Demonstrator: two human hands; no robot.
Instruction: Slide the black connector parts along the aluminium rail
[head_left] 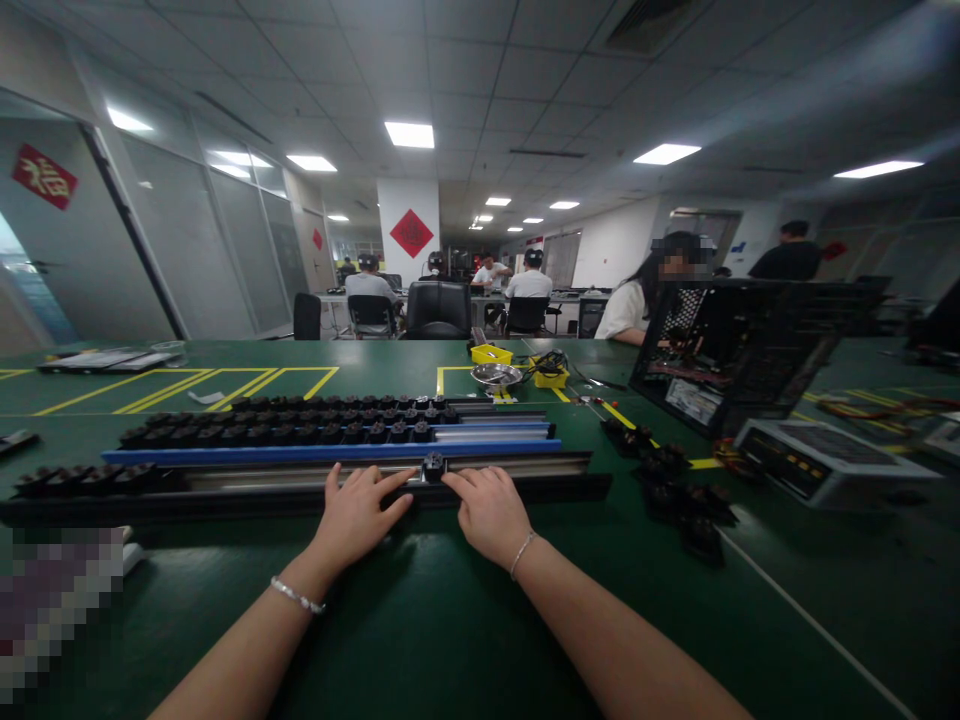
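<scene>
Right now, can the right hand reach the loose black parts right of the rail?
Probably yes: only bare green table lies between the right hand and the loose black parts.

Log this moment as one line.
left hand: open, flat on rail | right hand: fingertips at black part on rail | behind: rows of black parts | beside right hand: loose black parts

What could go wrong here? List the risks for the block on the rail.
The small black plastic block sits on the long black metal rail, only fingertips of the left hand and right hand touching it; it could tip or slide.
Loose black parts lie scattered by the rail's right end; a forearm might knock them.
</scene>
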